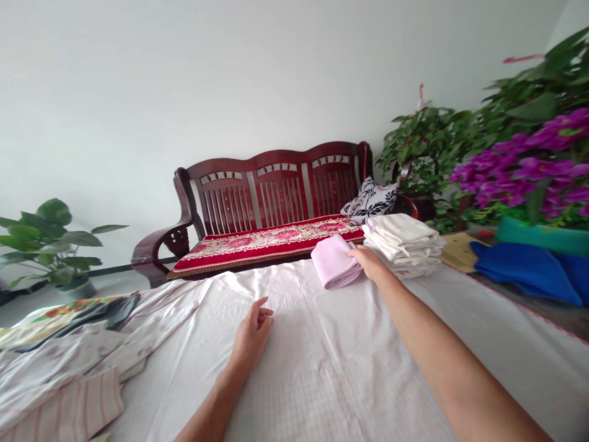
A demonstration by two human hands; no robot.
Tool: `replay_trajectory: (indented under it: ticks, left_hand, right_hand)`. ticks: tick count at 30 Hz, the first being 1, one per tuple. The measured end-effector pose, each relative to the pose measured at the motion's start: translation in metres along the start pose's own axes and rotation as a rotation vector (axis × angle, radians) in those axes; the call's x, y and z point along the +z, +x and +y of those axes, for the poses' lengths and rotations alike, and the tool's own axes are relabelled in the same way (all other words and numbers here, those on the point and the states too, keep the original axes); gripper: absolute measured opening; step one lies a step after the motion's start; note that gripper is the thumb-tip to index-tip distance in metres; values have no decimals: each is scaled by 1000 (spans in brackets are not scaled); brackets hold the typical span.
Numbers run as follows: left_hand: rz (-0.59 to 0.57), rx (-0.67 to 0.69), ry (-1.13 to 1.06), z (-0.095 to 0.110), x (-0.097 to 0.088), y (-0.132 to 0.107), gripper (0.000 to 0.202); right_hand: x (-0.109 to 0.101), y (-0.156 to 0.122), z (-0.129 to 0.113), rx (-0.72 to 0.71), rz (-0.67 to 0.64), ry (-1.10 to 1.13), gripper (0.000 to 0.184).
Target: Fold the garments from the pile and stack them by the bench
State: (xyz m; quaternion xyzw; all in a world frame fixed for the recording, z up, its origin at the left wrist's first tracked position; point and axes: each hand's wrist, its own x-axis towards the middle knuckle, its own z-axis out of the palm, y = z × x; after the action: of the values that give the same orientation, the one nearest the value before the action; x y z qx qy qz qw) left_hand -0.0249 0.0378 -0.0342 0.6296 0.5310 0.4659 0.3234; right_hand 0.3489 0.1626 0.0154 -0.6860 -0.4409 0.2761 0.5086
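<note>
A folded lilac cloth (335, 263) is at the far side of the white sheet (294, 368), and the fingers of my right hand (367, 260) pinch its right edge. Just to the right of it rises a stack of folded white cloths (405, 242), close to that hand. My left hand (256, 325) is over the sheet near the middle, holding nothing, its fingers loosely bent and apart. Whether the lilac cloth rests on the sheet or is slightly lifted, I cannot tell.
Loose garments (83, 350) lie in a heap on the left. Beyond the sheet stands a wooden bench (271, 190) with a red cover and a patterned cushion (372, 199). To the right are a blue cloth (529, 270) and a teal planter (543, 236) with purple flowers.
</note>
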Motion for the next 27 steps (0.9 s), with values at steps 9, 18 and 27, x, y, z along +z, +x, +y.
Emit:
replay_trajectory:
  ticks: [9,18,27]
  left_hand:
    - [-32,28,60,-3,0,0,49]
    - [-48,35,88,-5,-1,1,48]
    - [-51,37,100,-6,0,2,44]
  right_hand:
    - [-2,4,7,-97,46,-26,27]
    - [-5,1,12,-117,54,-68,25]
    - [-11,-10,-10,-189,90,-426,35]
